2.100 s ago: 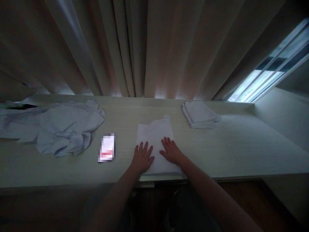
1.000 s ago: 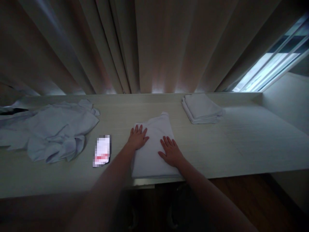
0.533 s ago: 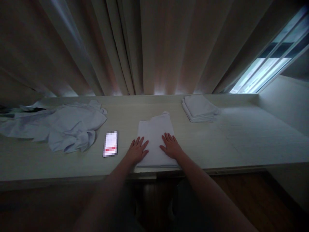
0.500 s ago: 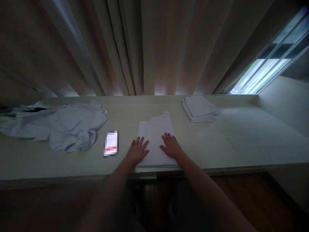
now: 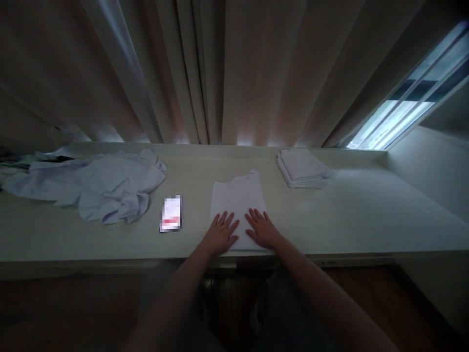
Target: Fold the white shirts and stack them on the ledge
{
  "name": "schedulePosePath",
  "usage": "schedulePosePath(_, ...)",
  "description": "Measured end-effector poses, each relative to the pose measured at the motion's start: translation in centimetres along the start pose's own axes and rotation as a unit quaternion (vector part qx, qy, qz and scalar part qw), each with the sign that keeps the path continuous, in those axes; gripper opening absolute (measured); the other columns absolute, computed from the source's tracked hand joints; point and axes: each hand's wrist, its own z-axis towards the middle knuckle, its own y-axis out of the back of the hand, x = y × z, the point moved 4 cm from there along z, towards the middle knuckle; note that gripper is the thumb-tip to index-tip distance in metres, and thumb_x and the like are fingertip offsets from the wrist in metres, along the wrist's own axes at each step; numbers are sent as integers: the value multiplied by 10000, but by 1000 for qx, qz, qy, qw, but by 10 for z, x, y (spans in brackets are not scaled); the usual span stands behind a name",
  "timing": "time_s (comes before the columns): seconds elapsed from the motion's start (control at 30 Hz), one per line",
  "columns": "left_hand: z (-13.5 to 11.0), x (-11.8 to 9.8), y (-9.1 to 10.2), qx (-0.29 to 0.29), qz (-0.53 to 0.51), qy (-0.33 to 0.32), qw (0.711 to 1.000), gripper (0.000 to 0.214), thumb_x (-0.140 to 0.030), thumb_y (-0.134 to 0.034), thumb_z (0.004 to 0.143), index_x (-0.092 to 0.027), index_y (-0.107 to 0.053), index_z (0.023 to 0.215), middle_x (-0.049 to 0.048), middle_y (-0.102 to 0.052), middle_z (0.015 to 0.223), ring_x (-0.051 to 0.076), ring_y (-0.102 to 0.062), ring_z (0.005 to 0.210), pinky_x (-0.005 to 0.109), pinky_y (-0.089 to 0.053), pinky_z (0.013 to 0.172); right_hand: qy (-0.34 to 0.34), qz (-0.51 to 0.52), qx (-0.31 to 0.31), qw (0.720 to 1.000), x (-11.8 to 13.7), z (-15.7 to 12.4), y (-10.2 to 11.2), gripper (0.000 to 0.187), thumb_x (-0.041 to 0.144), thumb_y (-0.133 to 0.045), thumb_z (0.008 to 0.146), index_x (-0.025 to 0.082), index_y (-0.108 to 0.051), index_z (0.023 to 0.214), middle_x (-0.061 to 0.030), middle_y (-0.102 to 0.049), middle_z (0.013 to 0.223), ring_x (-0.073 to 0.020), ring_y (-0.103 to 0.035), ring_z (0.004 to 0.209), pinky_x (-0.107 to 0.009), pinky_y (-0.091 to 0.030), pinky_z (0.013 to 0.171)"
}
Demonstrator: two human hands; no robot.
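Note:
A folded white cloth (image 5: 238,198) lies flat in front of me, its near edge close to the front of the table. My left hand (image 5: 221,233) rests flat on its lower left part, fingers spread. On the lower right part lies my right hand (image 5: 262,229), palm down with the fingers stretched out. Both hands press on the fabric without gripping it. At the cloth's far right corner a small bit of fabric sticks up. Further back on the right sits a stack of folded white cloths (image 5: 303,167).
A crumpled heap of white cloth (image 5: 113,183) covers the left side of the pale table (image 5: 366,210). Between heap and folded cloth lies a phone (image 5: 171,213) with a blurred screen. Long curtains (image 5: 264,73) hang behind, with a window (image 5: 406,107) at the right.
My left hand has slid right and slightly nearer to me over the cloth, closer to my right hand. My right hand has moved a little toward me. The view has shifted slightly.

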Motion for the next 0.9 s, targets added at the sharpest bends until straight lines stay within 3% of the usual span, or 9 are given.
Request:
schedulePosePath(0.53,-13,-3,0,2,3,3,1000,536,-496,-305,856,-264,-312,1339,52,-222,1448,236,-110,1336,460,-82,1065,-13,23,-18,999,4,-15,-1,556,465,-296,878,192,-302,1362,-82,-199,1439,-239,-151,1319,-467,-134,1052)
schedulePosePath(0.63,-25,14,4,16,-2,11,1000,483,-419,-300,876,-239,-353,1320,58,-269,1431,217,-128,1333,432,-117,1068,-7,40,-16,999,-9,-26,0,482,379,-277,900,183,-360,1332,-73,-284,1409,-192,-213,1304,-413,-194,1053)
schedulePosePath(0.73,-39,44,9,28,8,55,998,439,-283,-320,870,-234,-391,1300,61,-312,1411,230,-129,1333,449,-140,1062,-12,34,-8,999,-33,-39,4,435,254,-310,890,150,-413,1299,-86,-369,1362,-177,-294,1271,-368,-255,1040)
schedulePosePath(0.9,-55,73,17,40,28,64,997,595,-66,-336,787,-296,-322,1336,45,-315,1410,219,-106,1337,469,-140,1056,10,24,-4,1000,-58,-55,10,537,69,-371,803,205,-374,1322,-54,-341,1370,-174,-328,1252,-365,-307,1018)
